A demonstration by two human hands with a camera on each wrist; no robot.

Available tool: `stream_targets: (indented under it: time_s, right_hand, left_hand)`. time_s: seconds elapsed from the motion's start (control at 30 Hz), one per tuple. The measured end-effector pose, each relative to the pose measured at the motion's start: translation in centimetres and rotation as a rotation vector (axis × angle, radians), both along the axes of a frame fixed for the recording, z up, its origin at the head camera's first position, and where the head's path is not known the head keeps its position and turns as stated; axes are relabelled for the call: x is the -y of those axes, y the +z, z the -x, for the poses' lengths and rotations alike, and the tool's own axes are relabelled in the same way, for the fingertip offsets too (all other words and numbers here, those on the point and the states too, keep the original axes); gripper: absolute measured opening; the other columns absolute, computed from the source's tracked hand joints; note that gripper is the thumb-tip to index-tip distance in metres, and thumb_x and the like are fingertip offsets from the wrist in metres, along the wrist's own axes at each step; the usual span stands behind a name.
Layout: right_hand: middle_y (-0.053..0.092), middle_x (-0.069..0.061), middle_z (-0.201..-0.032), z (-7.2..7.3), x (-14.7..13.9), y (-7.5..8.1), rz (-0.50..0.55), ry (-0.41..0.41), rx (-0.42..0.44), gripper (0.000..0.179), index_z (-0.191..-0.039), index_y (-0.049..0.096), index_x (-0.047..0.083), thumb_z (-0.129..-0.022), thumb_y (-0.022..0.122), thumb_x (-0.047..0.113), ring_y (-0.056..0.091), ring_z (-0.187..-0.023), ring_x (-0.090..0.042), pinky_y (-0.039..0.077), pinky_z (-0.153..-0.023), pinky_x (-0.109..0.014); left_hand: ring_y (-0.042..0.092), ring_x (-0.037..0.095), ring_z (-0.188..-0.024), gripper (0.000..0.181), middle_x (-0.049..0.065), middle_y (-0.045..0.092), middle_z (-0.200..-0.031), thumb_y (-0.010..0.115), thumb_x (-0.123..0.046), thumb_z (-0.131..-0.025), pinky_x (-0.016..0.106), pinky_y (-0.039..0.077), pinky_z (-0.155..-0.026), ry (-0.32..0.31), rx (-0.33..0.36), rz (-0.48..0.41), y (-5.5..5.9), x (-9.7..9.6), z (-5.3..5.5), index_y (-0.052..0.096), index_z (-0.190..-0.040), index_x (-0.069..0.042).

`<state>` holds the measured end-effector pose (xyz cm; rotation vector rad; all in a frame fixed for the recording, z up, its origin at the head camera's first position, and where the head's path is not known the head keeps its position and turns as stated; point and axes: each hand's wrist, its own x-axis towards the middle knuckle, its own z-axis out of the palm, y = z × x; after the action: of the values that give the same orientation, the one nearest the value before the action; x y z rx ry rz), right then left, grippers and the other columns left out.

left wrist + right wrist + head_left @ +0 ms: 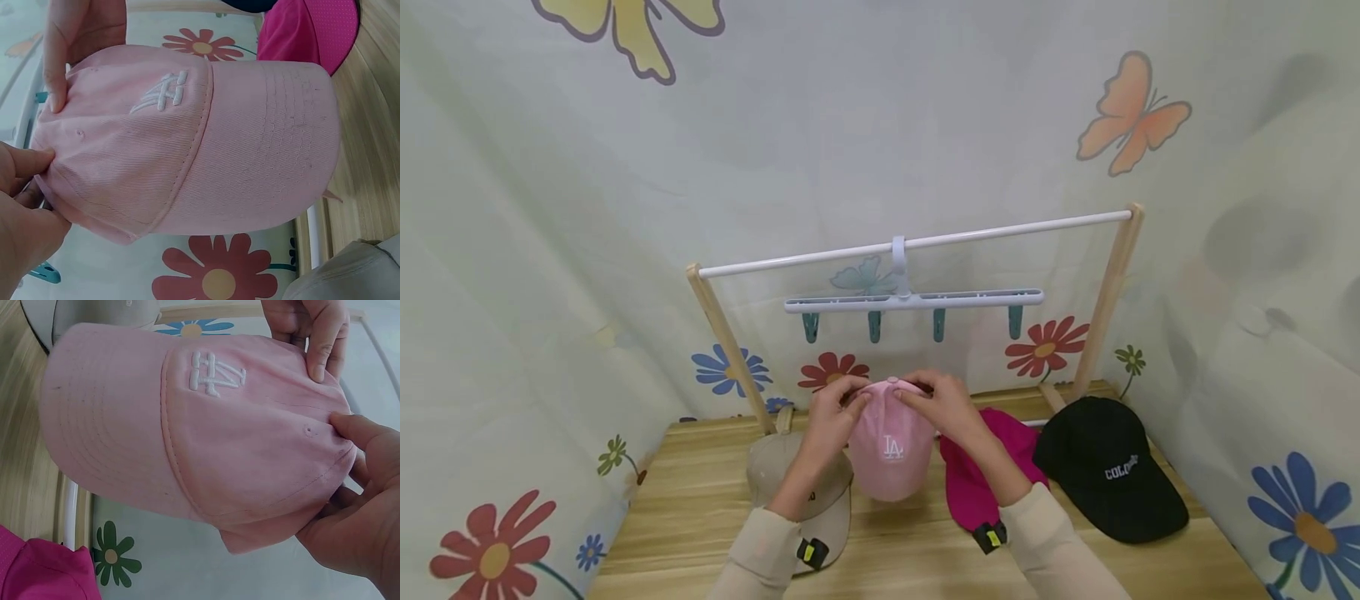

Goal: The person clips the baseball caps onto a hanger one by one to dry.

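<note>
A pink baseball cap [889, 450] with white LA lettering hangs crown up and brim down between both hands. The left hand [835, 415] pinches the crown's top on one side, thumb in front and fingers behind. On the other side the right hand [946, 407] pinches it the same way. Both wrist views show the cap's front, brim [275, 144] and the thumbs on the crown. Just above and behind the hands, a white clip hanger [917, 302] hangs from a rod, with several green clips [938, 325] under its bar.
A beige cap [771, 467] lies on the wooden table [647, 533] at left. To the right are a magenta cap [966, 475] and a black cap [1101, 467]. The rack's white rod [1022, 230] spans two wooden posts [1108, 300]. Behind hangs a flower-and-butterfly curtain [925, 125].
</note>
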<state>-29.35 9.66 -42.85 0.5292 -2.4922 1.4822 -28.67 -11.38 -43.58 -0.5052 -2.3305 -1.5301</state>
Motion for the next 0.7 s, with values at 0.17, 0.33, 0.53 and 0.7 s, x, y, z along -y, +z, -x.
stream_targets:
  time_s: [0.17,0.33,0.53,0.7]
  right_hand:
    - [0.075,-0.006,-0.106,0.1,0.3,0.3,0.003,-0.017,-0.005,0.025,-0.113,0.077,0.010,-0.093,0.076,0.026,0.068,-0.090,-0.020,0.060,-0.082,-0.036]
    - [0.076,-0.005,-0.104,0.3,0.6,0.8,0.007,-0.023,-0.017,0.025,-0.113,0.077,0.010,-0.095,0.074,0.027,0.068,-0.088,-0.019,0.060,-0.081,-0.036]
    - [0.076,-0.007,-0.101,0.5,1.0,0.9,0.032,-0.045,-0.051,0.024,-0.111,0.078,0.008,-0.094,0.075,0.024,0.069,-0.086,-0.019,0.061,-0.078,-0.034]
    - [0.077,-0.007,-0.099,0.7,1.3,0.9,0.053,-0.064,-0.078,0.021,-0.109,0.078,0.006,-0.093,0.076,0.021,0.069,-0.083,-0.018,0.060,-0.075,-0.031]
  left_hand:
    - [0.066,0.020,-0.089,0.015,0.007,0.072,-0.104,0.069,-0.004,-0.096,0.023,0.058,-0.079,-0.002,-0.025,-0.012,0.1,0.0,0.5,0.075,-0.109,-0.009]
    - [0.065,0.020,-0.087,0.014,0.008,0.072,-0.102,0.069,-0.003,-0.095,0.022,0.057,-0.077,-0.004,-0.058,-0.022,0.2,0.1,0.8,0.075,-0.107,-0.007]
    - [0.068,0.023,-0.090,0.016,0.009,0.074,-0.104,0.070,-0.002,-0.095,0.028,0.059,-0.083,0.009,-0.100,0.014,0.5,0.4,1.3,0.075,-0.109,-0.006]
    - [0.068,0.022,-0.091,0.015,0.008,0.074,-0.103,0.071,-0.003,-0.094,0.027,0.059,-0.083,0.011,-0.094,0.024,0.7,0.6,1.7,0.075,-0.108,-0.006]
